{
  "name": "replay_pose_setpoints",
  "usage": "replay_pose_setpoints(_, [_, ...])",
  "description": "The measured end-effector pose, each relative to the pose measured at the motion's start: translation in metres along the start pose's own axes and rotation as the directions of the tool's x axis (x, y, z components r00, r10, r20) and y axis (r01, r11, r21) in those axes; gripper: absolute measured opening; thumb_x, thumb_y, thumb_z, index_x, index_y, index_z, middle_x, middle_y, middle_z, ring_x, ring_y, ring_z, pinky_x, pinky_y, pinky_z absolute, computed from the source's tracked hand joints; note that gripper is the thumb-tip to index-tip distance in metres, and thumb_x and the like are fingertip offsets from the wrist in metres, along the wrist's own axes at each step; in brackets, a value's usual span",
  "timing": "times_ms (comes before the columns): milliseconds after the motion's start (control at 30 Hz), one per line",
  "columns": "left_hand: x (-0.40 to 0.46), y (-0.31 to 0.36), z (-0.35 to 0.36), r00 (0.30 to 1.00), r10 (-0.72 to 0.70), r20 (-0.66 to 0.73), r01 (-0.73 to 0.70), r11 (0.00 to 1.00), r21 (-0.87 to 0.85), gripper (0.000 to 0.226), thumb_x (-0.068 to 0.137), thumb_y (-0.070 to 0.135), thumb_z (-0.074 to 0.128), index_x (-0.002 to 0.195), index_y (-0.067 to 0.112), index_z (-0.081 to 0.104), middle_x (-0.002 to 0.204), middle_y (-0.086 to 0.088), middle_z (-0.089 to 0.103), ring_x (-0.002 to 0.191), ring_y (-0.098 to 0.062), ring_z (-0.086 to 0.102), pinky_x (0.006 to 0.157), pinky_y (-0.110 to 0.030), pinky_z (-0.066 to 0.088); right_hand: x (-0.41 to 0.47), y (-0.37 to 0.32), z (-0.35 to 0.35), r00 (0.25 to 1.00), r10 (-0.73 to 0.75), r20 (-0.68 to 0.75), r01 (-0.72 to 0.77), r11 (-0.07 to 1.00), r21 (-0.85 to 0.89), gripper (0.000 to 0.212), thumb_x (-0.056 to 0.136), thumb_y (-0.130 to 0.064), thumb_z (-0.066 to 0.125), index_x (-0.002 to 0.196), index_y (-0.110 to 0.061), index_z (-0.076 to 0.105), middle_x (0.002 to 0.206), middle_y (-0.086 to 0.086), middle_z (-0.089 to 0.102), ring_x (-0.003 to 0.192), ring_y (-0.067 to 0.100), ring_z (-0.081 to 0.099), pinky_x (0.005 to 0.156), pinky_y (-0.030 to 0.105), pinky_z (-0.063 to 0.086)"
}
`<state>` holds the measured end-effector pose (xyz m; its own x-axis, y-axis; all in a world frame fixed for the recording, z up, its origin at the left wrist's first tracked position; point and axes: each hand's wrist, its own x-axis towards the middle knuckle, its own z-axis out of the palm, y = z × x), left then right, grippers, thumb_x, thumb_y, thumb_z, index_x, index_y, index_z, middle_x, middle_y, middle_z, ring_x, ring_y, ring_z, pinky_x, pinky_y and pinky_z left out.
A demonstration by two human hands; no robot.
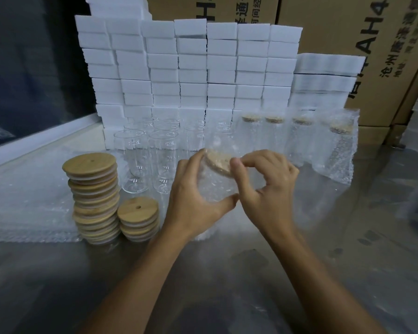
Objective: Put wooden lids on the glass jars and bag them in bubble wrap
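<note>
Nearest the camera, two bare forearms are extended over the grey table point(227, 273). At far left, flat bubble-wrap bags point(29, 208) are laid in a pile on the table. Just beside them, a tall stack of wooden lids point(93, 196) and a shorter stack point(138, 219) are observed. Behind these, empty glass jars point(150, 155) are stood upright in rows. At centre, a lidded jar point(216, 174) inside a bubble-wrap bag is held tilted above the table. It is gripped by the left hand point(193, 201), fingers curled round the far side and thumb pressed beneath. The bag's edge near the wooden lid is pinched between thumb and forefinger of the right hand point(267, 186). To the right, four bagged jars point(299, 141) are stood in a row. Stacked white boxes point(191, 68) and cardboard cartons point(372, 44) are noted behind.
</note>
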<state>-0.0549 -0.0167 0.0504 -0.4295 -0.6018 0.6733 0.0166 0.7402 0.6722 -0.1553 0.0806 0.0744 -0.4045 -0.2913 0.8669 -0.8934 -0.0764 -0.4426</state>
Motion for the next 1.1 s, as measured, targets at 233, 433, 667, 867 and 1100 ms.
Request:
replay_pose_setpoints(233, [-0.005,-0.006,0.002,0.997,-0.029,0.07,0.022,0.995,0.094,0.106,0.051,0.064,0.079,0.139,0.054,0.02,0.124,0.038,0.035,0.111,0.024,0.036,0.089,-0.013,0.037,0.003,-0.002,0.002,0.998,0.064,-0.01,-0.059,0.967,0.248,0.021,0.1,-0.022,0.057,0.088,-0.035,0.046,0.078,-0.016,0.062,0.08,0.007,0.067,0.076,0.029,0.053])
replay_pose_setpoints(433, [-0.009,-0.005,0.006,0.991,-0.073,0.11,0.053,0.983,0.178,0.108,0.049,0.065,0.078,0.139,0.052,0.021,0.13,0.023,0.048,0.108,0.012,0.042,0.088,-0.026,0.041,0.007,0.004,-0.003,0.986,0.157,-0.052,-0.125,0.912,0.392,0.036,0.101,0.001,0.054,0.086,-0.032,0.047,0.068,-0.009,0.06,0.065,0.009,0.063,0.064,0.02,0.049])
replay_pose_setpoints(667, [-0.012,-0.005,0.003,0.984,-0.031,0.174,-0.026,0.949,0.315,0.116,0.055,0.057,0.082,0.143,0.053,0.006,0.141,0.016,0.042,0.121,-0.013,0.049,0.09,-0.03,0.042,0.013,-0.001,-0.008,0.965,0.262,0.034,-0.229,0.765,0.602,0.022,0.102,-0.001,0.054,0.096,-0.022,0.05,0.06,-0.001,0.063,0.055,0.011,0.059,0.058,0.022,0.05])
replay_pose_setpoints(867, [-0.012,-0.007,0.003,0.989,0.07,0.133,-0.118,0.912,0.392,0.11,0.054,0.045,0.082,0.145,0.04,0.02,0.132,0.01,0.05,0.111,-0.014,0.05,0.085,-0.029,0.042,0.016,0.004,-0.007,0.9,0.435,-0.026,-0.337,0.733,0.591,0.01,0.101,-0.023,0.062,0.109,-0.026,0.056,0.092,-0.007,0.068,0.085,0.005,0.065,0.075,0.021,0.05])
replay_pose_setpoints(1100, [-0.006,-0.013,0.003,0.952,0.289,0.097,-0.298,0.813,0.499,0.107,0.046,0.03,0.084,0.143,0.02,0.039,0.123,0.002,0.057,0.107,-0.018,0.049,0.093,-0.025,0.032,0.017,0.024,-0.006,0.493,0.652,0.576,-0.853,0.233,0.467,0.036,0.091,-0.028,0.069,0.12,-0.007,0.069,0.107,0.012,0.07,0.09,0.022,0.068,0.072,0.034,0.053])
